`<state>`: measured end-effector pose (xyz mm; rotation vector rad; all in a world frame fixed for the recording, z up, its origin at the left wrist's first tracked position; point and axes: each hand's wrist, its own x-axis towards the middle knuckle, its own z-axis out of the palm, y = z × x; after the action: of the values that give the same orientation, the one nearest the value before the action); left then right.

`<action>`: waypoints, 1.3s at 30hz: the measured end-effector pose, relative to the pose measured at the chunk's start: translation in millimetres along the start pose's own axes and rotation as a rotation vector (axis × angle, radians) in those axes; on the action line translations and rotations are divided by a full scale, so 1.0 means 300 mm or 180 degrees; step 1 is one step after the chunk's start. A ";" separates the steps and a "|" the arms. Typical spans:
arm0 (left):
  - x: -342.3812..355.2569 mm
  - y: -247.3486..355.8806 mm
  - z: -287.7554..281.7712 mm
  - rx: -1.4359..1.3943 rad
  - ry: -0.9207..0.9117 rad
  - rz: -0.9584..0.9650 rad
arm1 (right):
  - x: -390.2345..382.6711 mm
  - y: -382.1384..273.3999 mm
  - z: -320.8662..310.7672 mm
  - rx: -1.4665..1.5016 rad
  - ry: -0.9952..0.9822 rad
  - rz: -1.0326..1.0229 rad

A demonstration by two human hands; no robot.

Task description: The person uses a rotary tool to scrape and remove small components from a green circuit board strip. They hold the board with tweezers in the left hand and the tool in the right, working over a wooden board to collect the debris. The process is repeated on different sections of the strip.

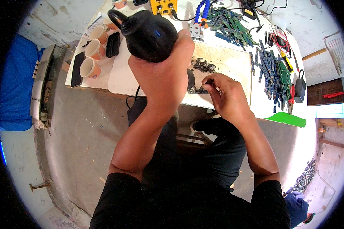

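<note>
My left hand (160, 74) is wrapped around a bulky black hot air gun (151, 36), whose thick cord loops off its rear end. Its front end is mostly hidden behind that hand. Lower and to the right, my right hand (227, 95) is closed in a pinch, thumb against fingers. A small dark piece shows at its fingertips, too small to name. Just under them lies a narrow dark circuit board strip (198, 91), partly covered by both hands. Beyond the fingers, a heap of small black parts (203, 65) rests on a stained tan work board (233, 61).
Paper cups (90, 68), a black phone-like slab (78, 68) and a black tray (113, 44) stand at left. Green and blue circuit board strips (273, 72) pile up at right, near red-handled pliers (291, 95). A yellow box with knobs (163, 7) sits at the back.
</note>
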<state>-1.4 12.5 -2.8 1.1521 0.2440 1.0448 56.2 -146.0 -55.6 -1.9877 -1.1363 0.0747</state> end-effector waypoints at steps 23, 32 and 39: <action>-0.001 -0.001 -0.002 0.0035 0.0014 0.0027 | -0.001 0.003 0.002 0.0046 0.0094 0.0162; -0.006 0.007 0.002 -0.0002 0.0045 -0.0042 | -0.001 0.010 0.004 0.0184 0.0114 0.0230; -0.003 0.008 -0.001 0.0004 0.0067 -0.0105 | -0.001 0.014 0.007 0.0168 0.0164 0.0275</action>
<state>-3.5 12.1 -1.1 1.1352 0.2796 1.0281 57.9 -146.0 -60.0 -1.9804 -1.0058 0.0969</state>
